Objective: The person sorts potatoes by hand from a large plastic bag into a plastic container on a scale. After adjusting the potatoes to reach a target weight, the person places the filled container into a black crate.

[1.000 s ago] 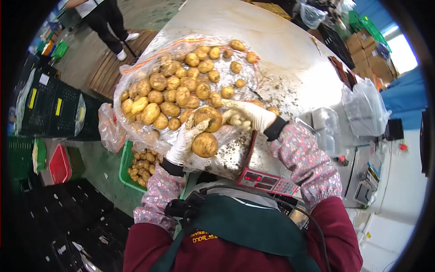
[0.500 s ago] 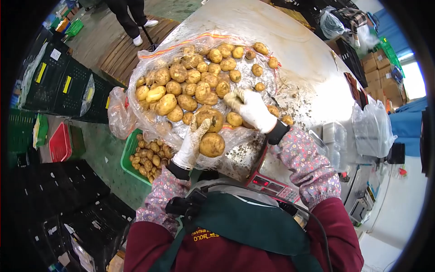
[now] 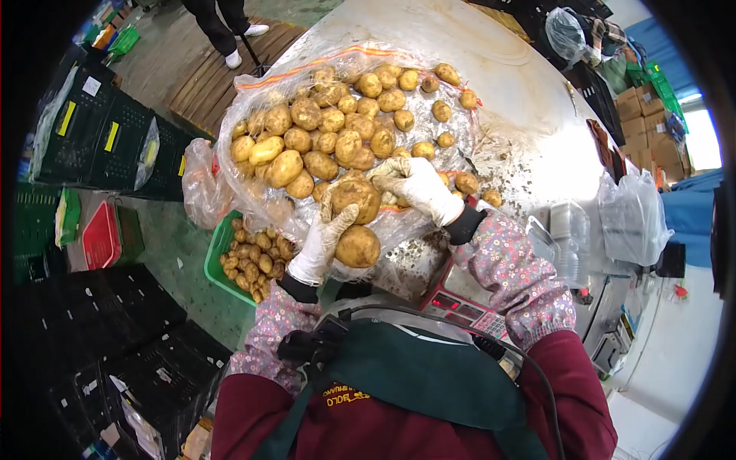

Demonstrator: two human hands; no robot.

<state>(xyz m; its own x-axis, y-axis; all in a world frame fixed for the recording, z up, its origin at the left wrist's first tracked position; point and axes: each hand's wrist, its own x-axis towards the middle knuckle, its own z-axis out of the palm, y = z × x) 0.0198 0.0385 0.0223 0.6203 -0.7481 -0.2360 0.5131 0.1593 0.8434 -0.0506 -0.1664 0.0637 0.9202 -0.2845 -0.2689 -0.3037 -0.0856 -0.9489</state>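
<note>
My left hand (image 3: 323, 244), in a soiled white glove, is wrapped round a large potato (image 3: 357, 201) over the near edge of the pile. A second big potato (image 3: 358, 246) sits right below it, beside the left fingers. My right hand (image 3: 423, 190), also gloved, has its fingers bent and pressed together, the tips right at the upper right side of the large potato; what they may pinch is hidden. Beyond both hands, a heap of potatoes (image 3: 305, 113) of mixed sizes lies on an opened clear plastic bag (image 3: 452, 130) with a red and yellow edge.
Below the table's left edge stands a green crate (image 3: 218, 264) of small potatoes. A red digital scale (image 3: 460, 307) is close to my body. Plastic boxes (image 3: 569, 230) and a white bag (image 3: 632, 215) lie to the right. A person's legs (image 3: 218, 31) show at the back left.
My right hand has moved left and slightly down, its fingertips now at the large potato. A potato that hand covered now shows beyond it. The left hand keeps its hold.
</note>
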